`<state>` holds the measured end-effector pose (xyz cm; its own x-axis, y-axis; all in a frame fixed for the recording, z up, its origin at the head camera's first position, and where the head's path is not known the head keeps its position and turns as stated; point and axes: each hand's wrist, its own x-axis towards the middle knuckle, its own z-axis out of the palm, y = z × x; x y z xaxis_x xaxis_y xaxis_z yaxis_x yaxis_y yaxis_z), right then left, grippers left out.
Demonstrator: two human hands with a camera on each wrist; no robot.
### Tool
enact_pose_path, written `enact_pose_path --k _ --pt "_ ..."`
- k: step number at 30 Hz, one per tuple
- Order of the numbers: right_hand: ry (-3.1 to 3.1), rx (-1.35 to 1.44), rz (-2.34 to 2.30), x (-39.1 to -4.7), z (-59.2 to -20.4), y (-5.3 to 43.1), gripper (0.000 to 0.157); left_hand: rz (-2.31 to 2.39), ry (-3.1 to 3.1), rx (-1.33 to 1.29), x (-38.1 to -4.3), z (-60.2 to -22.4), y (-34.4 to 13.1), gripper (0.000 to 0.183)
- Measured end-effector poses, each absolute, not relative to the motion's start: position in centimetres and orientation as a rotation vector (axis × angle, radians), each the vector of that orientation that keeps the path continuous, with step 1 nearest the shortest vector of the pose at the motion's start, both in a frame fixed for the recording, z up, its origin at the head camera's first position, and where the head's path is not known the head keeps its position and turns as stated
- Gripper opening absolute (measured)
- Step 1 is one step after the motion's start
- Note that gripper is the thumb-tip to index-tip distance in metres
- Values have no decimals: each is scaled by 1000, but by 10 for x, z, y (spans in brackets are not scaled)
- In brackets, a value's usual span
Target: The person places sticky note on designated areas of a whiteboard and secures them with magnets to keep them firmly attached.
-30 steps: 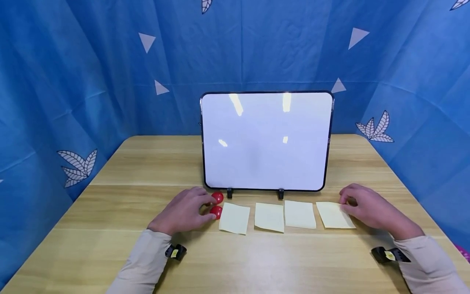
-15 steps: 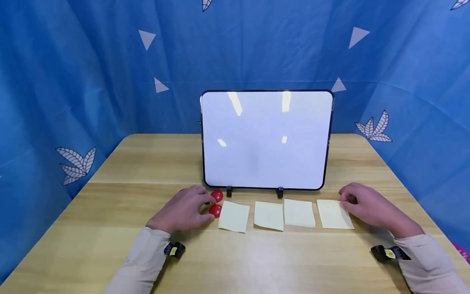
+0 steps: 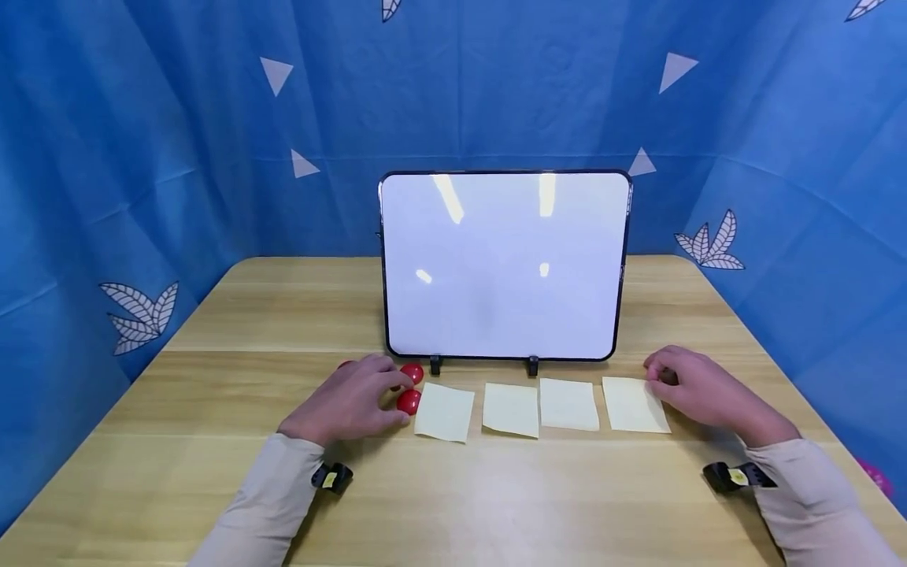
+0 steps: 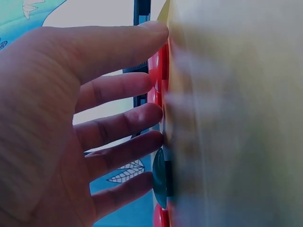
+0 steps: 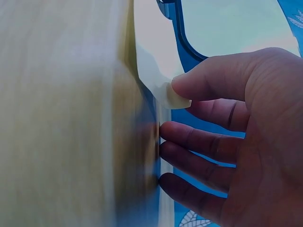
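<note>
Four small paper squares would be too exact; several pale yellow sticky notes lie in a row, among them the leftmost sticky note (image 3: 444, 413). My right hand (image 3: 690, 390) pinches the near corner of the rightmost sticky note (image 3: 635, 405) between thumb and index finger; that corner bends up in the right wrist view. My left hand (image 3: 347, 400) rests with loosely bent fingers at the left end of the row. Two round red magnets, a nearer magnet (image 3: 409, 402) and a farther magnet (image 3: 412, 372), sit by its thumb and index finger. A teal magnet (image 4: 160, 178) shows under its little finger.
A whiteboard (image 3: 501, 264) with a black frame stands upright behind the notes on small black feet (image 3: 533, 365). Another red magnet (image 4: 161, 215) lies beyond the left hand. Blue patterned cloth (image 3: 460, 87) hangs round the wooden table (image 3: 510, 504).
The rightmost sticky note has turned slightly and sits straighter, its corner still in the right hand. The left hand stays by the red magnets. The head view has shifted a little.
</note>
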<state>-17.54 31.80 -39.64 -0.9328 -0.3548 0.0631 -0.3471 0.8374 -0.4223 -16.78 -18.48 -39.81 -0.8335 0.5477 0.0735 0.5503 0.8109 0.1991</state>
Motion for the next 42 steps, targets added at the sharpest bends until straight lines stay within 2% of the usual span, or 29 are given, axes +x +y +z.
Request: enact_pose_path --k 10,42 --pt "2974 -562 -737 -189 -394 318 10 -331 -2990 -857 -172 -394 -188 44" --pt "2956 -472 -766 -175 -397 321 10 -388 -2933 -883 -171 -399 -181 30"
